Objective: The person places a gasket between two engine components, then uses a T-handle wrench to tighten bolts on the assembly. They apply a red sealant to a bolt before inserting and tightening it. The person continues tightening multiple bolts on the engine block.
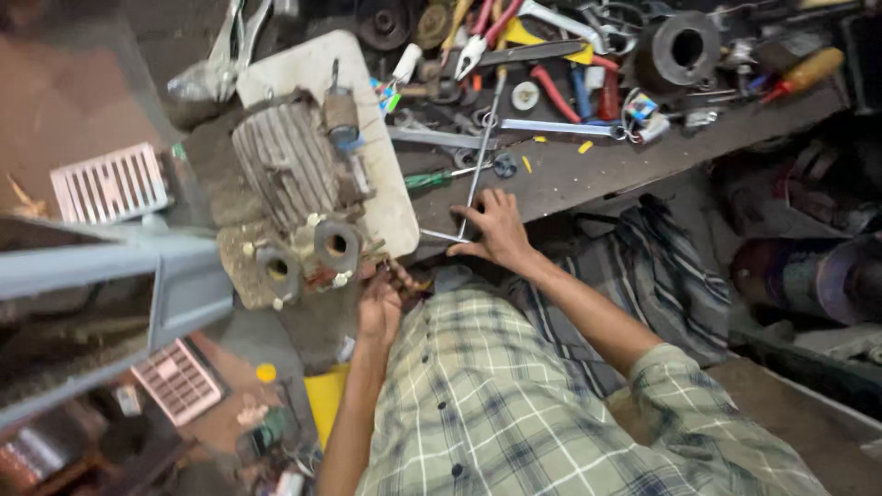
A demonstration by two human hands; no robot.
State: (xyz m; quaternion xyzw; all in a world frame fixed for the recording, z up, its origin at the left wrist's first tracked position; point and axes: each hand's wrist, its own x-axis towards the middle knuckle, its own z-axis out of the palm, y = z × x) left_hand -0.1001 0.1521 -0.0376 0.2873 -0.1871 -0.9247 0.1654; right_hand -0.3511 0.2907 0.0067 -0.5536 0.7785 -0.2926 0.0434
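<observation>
A pale green plaid cotton shirt fills the foreground, both bare forearms reaching out of it toward the bench. The right hand rests at the bench edge, its grip closed loosely over the bent handle end of a long thin steel T-bar wrench; the shaft runs straight away from the grip, up across the dark wood toward the tool pile. The left hand is lower and nearer the body, fingers pinched on small reddish wire ends at the foot of a rusty finned grey electric motor, though exactly what they grasp cannot be made out. The motor lies on a white board, up and to the left of that grip, its two round end holes facing the hand. Beyond the right grip lie a green-handled screwdriver, a flat steel spanner and red-handled pliers.
</observation>
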